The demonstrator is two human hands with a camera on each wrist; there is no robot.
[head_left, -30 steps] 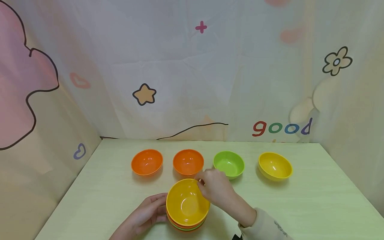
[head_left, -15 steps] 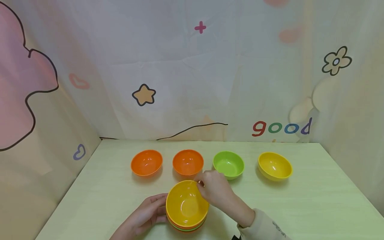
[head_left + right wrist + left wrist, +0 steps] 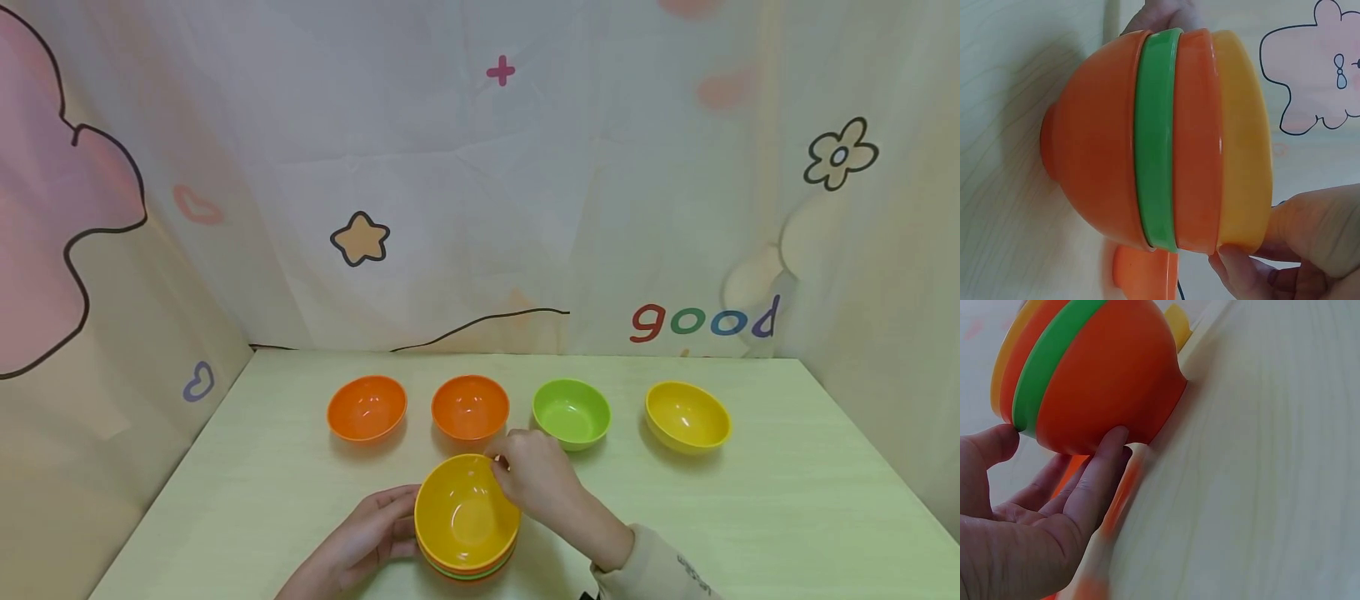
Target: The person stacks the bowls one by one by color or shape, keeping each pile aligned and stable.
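A stack of bowls stands at the front middle of the table: an orange bowl (image 3: 1094,144) at the bottom, then a green bowl (image 3: 1157,144), another orange bowl (image 3: 1196,144) and a yellow bowl (image 3: 468,517) on top. My right hand (image 3: 536,475) pinches the yellow bowl's far right rim between thumb and fingers. On the left side my left hand (image 3: 371,533) holds the stack, its thumb at the green bowl's rim and its fingertips against the bottom orange bowl's wall in the left wrist view.
Behind the stack is a row of single bowls: an orange bowl (image 3: 367,410), a second orange bowl (image 3: 470,408), a green bowl (image 3: 572,414) and a yellow bowl (image 3: 687,418). A printed cloth (image 3: 450,183) encloses the pale table (image 3: 787,517) at the back and sides.
The top yellow bowl has sunk slightly into the stack, with my right hand on its rim moving down a little. My left hand stays in place beside the stack.
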